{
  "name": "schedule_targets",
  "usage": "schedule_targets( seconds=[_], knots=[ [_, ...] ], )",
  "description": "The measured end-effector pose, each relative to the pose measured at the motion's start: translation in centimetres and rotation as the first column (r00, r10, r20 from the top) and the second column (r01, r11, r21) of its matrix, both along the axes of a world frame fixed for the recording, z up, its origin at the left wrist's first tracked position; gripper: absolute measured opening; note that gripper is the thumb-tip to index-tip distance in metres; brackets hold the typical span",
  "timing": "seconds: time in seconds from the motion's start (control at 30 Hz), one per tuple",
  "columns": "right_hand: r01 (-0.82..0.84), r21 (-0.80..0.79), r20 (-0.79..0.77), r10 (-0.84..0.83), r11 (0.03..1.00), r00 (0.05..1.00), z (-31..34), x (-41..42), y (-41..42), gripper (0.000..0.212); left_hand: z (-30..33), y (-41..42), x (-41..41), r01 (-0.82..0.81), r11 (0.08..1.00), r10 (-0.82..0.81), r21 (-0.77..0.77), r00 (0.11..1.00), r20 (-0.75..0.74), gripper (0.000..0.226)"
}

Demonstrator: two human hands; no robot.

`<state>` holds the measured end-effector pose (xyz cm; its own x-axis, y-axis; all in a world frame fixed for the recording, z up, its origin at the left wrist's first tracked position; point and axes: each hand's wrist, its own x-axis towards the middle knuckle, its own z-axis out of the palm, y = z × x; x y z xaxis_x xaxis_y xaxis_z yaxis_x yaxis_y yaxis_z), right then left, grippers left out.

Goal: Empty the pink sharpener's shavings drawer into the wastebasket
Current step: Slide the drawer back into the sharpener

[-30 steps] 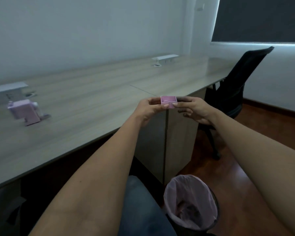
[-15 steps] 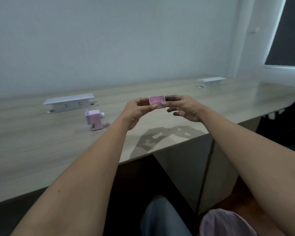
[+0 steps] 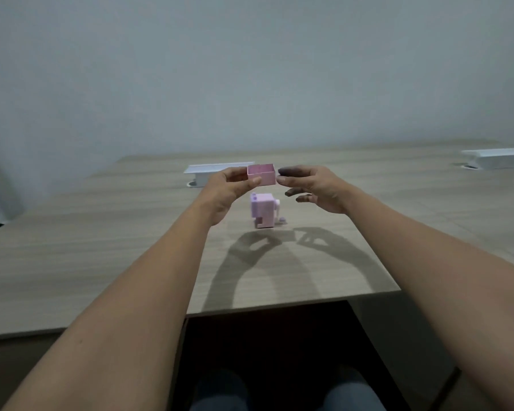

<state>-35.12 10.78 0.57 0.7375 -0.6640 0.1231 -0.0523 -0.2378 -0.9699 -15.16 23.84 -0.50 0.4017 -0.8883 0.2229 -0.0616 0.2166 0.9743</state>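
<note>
Mid-frame, the drawer (image 3: 261,174) is held above the desk (image 3: 101,247), between the left hand (image 3: 227,188) on its left and the right hand (image 3: 312,185) on its right. Directly below it in the frame the sharpener (image 3: 264,210) stands on the desk. Behind the left hand lies a socket box (image 3: 211,169); another (image 3: 499,158) sits at the far right edge
</note>
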Motion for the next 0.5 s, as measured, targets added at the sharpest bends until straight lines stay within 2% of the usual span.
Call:
schedule_targets(
  seconds=[0.23, 0.37, 0.5],
  knots=[
    [0.078, -0.042, 0.012, -0.077, 0.996, 0.997, -2.6, 3.3, -2.0, 0.055, -3.0, 2.0, 4.7, -0.085, 0.996, 0.086, 0.037, 0.995, -0.043, 0.031],
    [0.089, -0.048, -0.013, -0.090, 0.995, 0.996, -4.6, 4.2, -2.9, 0.055, -4.9, 2.2, 5.9, -0.150, 0.985, 0.151, 0.080, 0.989, -0.005, 0.046],
    [0.085, -0.005, -0.028, -0.085, 0.996, 0.996, -6.2, 4.5, -3.7, 0.054, -7.1, 1.8, 6.6, -0.233, 0.955, 0.219, 0.183, 0.971, 0.091, 0.048]
  ],
)
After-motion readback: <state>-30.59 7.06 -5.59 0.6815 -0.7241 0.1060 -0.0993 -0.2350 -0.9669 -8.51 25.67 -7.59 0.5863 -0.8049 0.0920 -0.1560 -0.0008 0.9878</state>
